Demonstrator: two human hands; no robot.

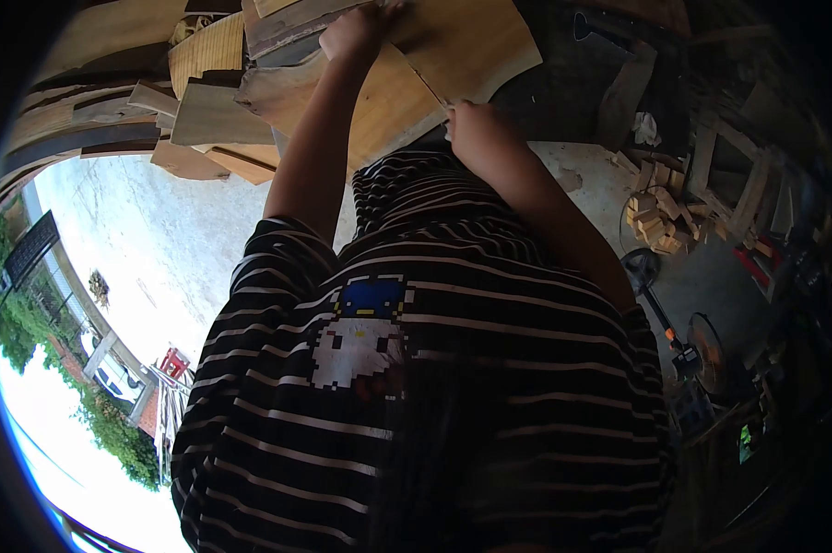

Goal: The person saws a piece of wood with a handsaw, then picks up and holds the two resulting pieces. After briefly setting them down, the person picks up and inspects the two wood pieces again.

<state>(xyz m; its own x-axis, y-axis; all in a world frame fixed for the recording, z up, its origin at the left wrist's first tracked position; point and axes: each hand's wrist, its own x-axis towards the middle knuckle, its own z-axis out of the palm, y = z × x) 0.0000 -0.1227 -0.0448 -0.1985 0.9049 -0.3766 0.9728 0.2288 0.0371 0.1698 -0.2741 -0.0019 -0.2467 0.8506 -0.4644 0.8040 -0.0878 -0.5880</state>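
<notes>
A pale, smooth wooden board (471,51) lies on the work surface in front of me, beside another light wooden board (383,106); a narrow dark line runs between them. At the near end of that line, my right hand (474,131) is closed with its fingers wrapped on the board's edge. My left hand (353,35) is farther forward, low over the wood, its fingers curled together near the far end of the line. What the left fingers hold cannot be made out.
Stacked rough-edged planks (208,115) spread to the left. Cut wood blocks (655,219) are heaped on the concrete floor (213,212) at right, near a wooden frame (734,175). A standing fan (706,350) is beside me. A crumpled white scrap (646,129) lies on the dark surface.
</notes>
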